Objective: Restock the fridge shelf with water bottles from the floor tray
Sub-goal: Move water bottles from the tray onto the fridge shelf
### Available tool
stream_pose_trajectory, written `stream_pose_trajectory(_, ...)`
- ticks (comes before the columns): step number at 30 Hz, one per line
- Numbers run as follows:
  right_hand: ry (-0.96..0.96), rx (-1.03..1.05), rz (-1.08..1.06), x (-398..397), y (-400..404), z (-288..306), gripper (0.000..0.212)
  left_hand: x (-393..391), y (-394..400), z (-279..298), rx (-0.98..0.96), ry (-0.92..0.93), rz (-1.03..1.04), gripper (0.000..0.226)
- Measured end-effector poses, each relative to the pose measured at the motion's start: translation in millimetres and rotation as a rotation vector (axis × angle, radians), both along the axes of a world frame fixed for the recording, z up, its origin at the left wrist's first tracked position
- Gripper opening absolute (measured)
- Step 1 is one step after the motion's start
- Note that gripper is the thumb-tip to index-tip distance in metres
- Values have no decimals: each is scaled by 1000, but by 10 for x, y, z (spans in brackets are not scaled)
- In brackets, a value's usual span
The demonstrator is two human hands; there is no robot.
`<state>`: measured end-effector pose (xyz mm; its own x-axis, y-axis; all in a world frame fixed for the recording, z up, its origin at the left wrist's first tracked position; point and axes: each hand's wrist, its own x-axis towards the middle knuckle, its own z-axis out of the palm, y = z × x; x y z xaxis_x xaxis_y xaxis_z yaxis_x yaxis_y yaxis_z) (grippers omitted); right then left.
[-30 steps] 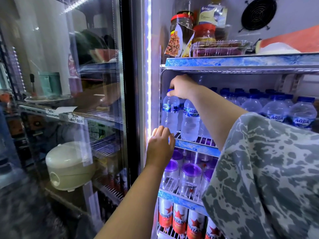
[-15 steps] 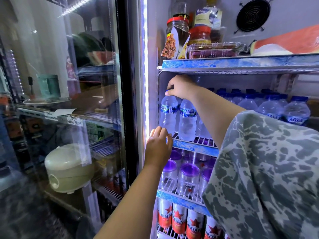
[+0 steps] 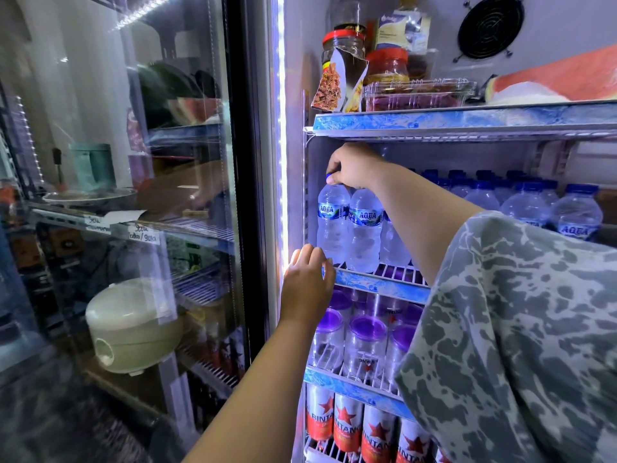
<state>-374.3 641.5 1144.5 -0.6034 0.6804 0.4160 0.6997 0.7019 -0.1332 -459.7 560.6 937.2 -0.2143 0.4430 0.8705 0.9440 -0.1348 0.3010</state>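
— What has moved since a second ago?

— Very little. The right hand (image 3: 355, 168) is still over the caps at the left end of the water shelf, and the left hand (image 3: 309, 282) has stayed at the shelf's front edge; only the view has drifted a touch, so both sit slightly lower and further left in the picture.

— What is the right hand doing?

— Its fingers are curled down round the blue cap of the leftmost water bottle (image 3: 332, 222), pinching the top. That bottle stands upright on the wire shelf (image 3: 380, 285), against the fridge's left wall, touching a second bottle (image 3: 364, 230) just to its right.

— And the left?

— Reaching up from below, fingers loosely bent, tips at the blue front strip of the shelf just beside the leftmost bottle's base (whether they actually grip the strip or the bottle I cannot tell; they look relaxed, holding nothing).

— The rest of the shelf?

— A row of the same blue-capped bottles (image 3: 527, 205) runs off to the right behind the patterned sleeve (image 3: 521, 329). Below are purple-lidded cups (image 3: 367, 342), then red-starred cans (image 3: 347, 426). Above, jars (image 3: 347, 51) and a clear box (image 3: 417, 95). The glass door (image 3: 133, 195) stands open at left.
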Motion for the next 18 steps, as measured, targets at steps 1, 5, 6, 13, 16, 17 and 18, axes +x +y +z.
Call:
stream_pose_trajectory(1,0,4,-3,-6,-6,-2,21,0,-3,1,1,0,-2,13)
stream_pose_trajectory(5,-2,17,-18,-51,-9,-5,23,-7,-6,6,10,6,-3,13)
stream_pose_trajectory(6,-3,16,-23,-59,-8,-6,23,-9,-5,5,11,9,-3,13)
stream_pose_trajectory(13,-52,11,-38,-64,-70,17,26,-13,-6,2,13,13,-7,13)
stream_pose_trajectory(16,-80,-2,-29,-5,-123,37,26,-16,-4,-2,12,16,-5,14)
stream_pose_trajectory(17,-90,-4,-27,18,-145,37,27,-15,-6,-1,13,16,-5,14)
stream_pose_trajectory(18,-104,-3,-28,30,-148,34,29,-14,-6,1,17,17,-5,14)
